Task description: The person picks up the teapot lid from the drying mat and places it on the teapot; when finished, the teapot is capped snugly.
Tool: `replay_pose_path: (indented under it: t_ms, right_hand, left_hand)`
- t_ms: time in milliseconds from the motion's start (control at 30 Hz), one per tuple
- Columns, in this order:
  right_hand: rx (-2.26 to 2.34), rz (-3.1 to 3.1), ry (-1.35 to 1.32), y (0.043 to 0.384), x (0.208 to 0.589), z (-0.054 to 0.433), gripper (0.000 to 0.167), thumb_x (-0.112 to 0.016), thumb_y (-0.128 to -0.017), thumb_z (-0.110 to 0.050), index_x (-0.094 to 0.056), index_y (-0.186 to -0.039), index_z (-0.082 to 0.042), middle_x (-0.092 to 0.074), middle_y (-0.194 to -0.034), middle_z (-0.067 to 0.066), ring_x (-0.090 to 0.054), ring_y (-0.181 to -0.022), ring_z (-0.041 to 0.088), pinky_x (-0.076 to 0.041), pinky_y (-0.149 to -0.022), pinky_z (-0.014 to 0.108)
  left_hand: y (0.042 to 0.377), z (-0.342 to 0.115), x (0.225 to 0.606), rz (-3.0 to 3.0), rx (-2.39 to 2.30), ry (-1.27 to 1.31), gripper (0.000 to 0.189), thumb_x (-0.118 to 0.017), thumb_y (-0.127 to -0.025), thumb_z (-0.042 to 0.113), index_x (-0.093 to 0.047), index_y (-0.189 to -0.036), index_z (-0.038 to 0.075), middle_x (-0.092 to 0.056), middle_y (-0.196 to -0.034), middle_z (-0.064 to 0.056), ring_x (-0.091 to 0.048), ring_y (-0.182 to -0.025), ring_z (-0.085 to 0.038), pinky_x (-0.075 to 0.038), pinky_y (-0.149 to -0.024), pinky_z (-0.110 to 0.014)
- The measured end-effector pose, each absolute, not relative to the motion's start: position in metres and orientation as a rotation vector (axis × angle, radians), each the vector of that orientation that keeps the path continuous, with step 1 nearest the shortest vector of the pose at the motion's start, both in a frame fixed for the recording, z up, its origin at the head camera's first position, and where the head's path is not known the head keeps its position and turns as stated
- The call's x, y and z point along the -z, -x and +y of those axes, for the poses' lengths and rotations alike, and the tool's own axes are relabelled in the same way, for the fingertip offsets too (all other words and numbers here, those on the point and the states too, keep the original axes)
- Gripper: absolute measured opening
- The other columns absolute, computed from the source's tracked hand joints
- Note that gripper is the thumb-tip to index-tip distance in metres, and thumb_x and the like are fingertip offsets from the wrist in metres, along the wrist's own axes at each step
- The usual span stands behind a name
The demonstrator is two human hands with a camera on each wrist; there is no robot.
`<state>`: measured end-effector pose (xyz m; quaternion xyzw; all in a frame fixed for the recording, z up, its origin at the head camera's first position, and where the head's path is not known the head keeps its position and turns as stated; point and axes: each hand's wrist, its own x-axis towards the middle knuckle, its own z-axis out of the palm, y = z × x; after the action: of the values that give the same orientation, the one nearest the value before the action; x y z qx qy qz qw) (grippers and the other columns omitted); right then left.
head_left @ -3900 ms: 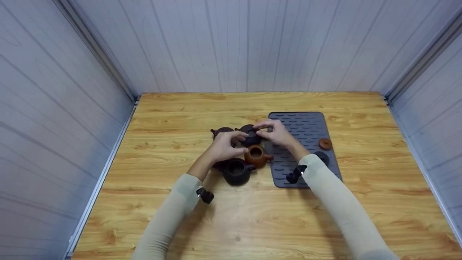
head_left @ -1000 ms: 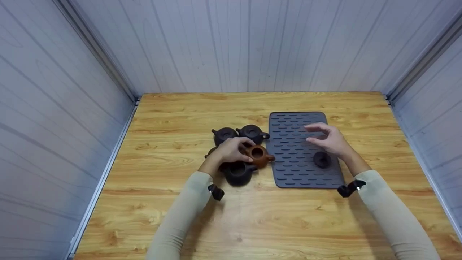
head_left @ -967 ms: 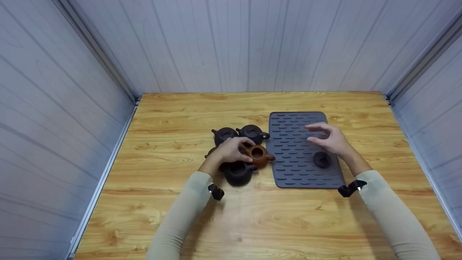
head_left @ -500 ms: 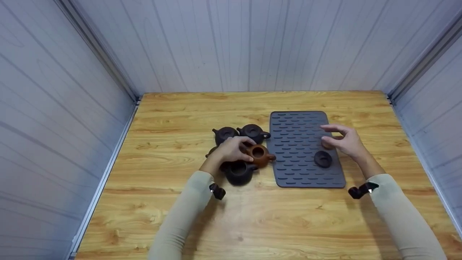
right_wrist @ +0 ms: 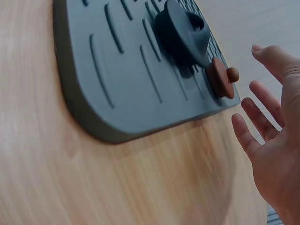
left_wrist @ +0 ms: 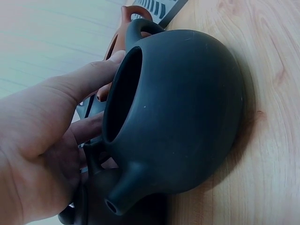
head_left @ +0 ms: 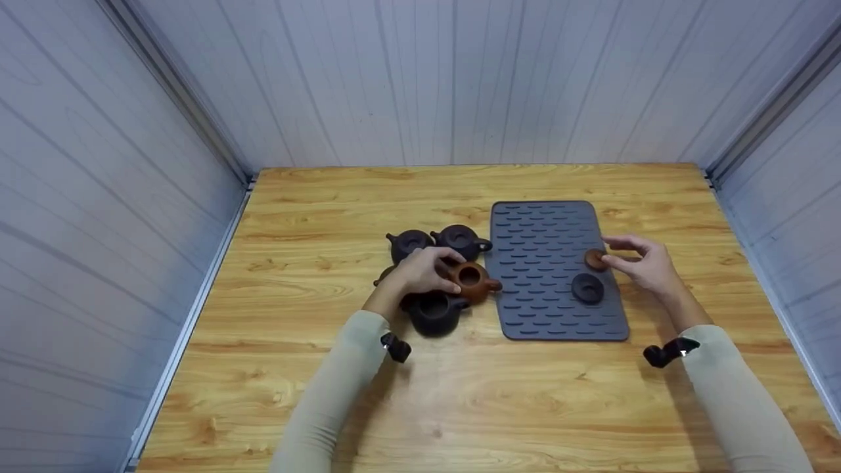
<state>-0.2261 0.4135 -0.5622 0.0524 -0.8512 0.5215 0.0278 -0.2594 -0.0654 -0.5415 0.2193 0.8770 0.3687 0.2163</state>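
My left hand holds the lidless brown teapot at its left side, thumb in front and fingers behind. Part of that grip is hidden by a lidless black teapot, which fills the left wrist view. My right hand is at the mat's right edge, close beside a small brown lid with a round knob. In the right wrist view its fingers are loosely spread, and a gap separates them from the brown lid. A larger black lid lies just in front of the brown one.
Both lids lie on a grey ridged mat. Two dark lidded teapots, one at the back left and one beside it, stand behind my left hand. Another dark pot is mostly covered by that hand. Pale walls surround the wooden table.
Earlier both hands were at the rear dark teapot; my left hand has since moved to the brown teapot. My right hand has shifted right across the mat, leaving the brown lid in view.
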Motion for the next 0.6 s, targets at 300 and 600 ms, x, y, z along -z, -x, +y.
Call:
replay_pose_path:
  t_ms: [300, 600]
  right_hand:
    - [-1.575, -2.722, -0.125, 0.228, 0.571, 0.42, 0.051, -0.08, -0.107, -0.015, -0.066, -0.15, 0.007, -0.074, -0.123, -0.021, -0.069, -0.109, -0.01, -0.057, -0.088, 0.008]
    - [-1.603, -2.69, -0.105, 0.231, 0.579, 0.416, 0.047, -0.08, -0.105, -0.01, -0.068, -0.147, 0.01, -0.076, -0.117, -0.022, -0.068, -0.102, -0.012, -0.054, -0.087, 0.006]
  left_hand:
    - [0.251, -0.064, 0.531, 2.46, -1.0, -0.606, 0.055, -0.093, -0.096, 0.026, -0.073, -0.147, 0.021, -0.081, -0.14, -0.01, -0.076, -0.132, -0.03, -0.057, -0.117, -0.05]
    - [0.252, -0.066, 0.531, 2.466, -0.987, -0.612, 0.057, -0.094, -0.095, 0.027, -0.073, -0.147, 0.021, -0.081, -0.139, -0.01, -0.076, -0.132, -0.03, -0.057, -0.116, -0.051]
